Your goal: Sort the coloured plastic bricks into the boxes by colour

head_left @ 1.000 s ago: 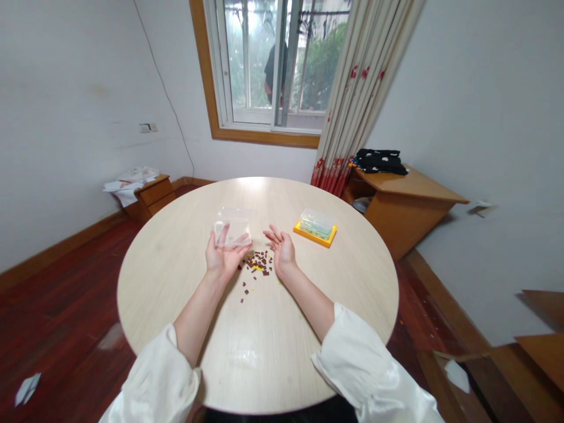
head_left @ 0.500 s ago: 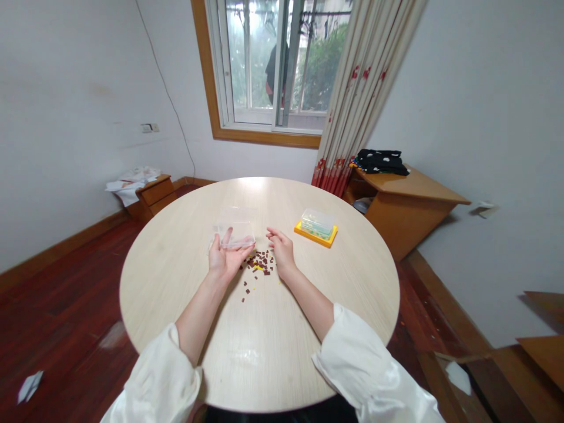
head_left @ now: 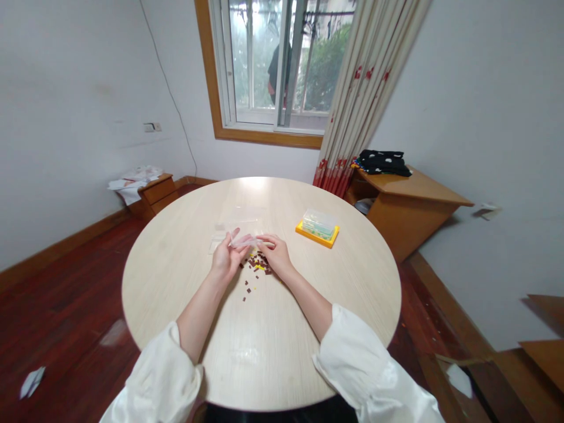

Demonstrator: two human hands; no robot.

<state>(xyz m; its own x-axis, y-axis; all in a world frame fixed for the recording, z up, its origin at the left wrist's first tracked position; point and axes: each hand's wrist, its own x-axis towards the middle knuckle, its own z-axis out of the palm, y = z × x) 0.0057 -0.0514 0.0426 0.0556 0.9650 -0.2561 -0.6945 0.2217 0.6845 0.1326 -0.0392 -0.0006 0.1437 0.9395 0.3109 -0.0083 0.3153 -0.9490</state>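
Observation:
My left hand (head_left: pixel 225 257) is closed around one side of a clear, see-through plastic piece (head_left: pixel 247 239); whether it is a bag or a box I cannot tell. At its other end, the fingers of my right hand (head_left: pixel 277 254) grip the same piece. Just below both hands lies a scattered heap of small dark brown and yellow bricks (head_left: pixel 257 265), partly hidden by the right hand. More clear plastic (head_left: pixel 241 216) lies flat on the table behind the left hand, its outline faint.
A yellow-framed tray with a clear box on it (head_left: pixel 318 228) stands to the right on the round pale table (head_left: pixel 264 352). Farther off are a wooden cabinet (head_left: pixel 423 188) with folded dark cloth (head_left: pixel 384 163), a small drawer unit (head_left: pixel 157 194) and a curtained window.
My right hand has moved left and taken hold of the clear plastic. My left hand has turned inward, and the plastic piece has tilted lower between the hands.

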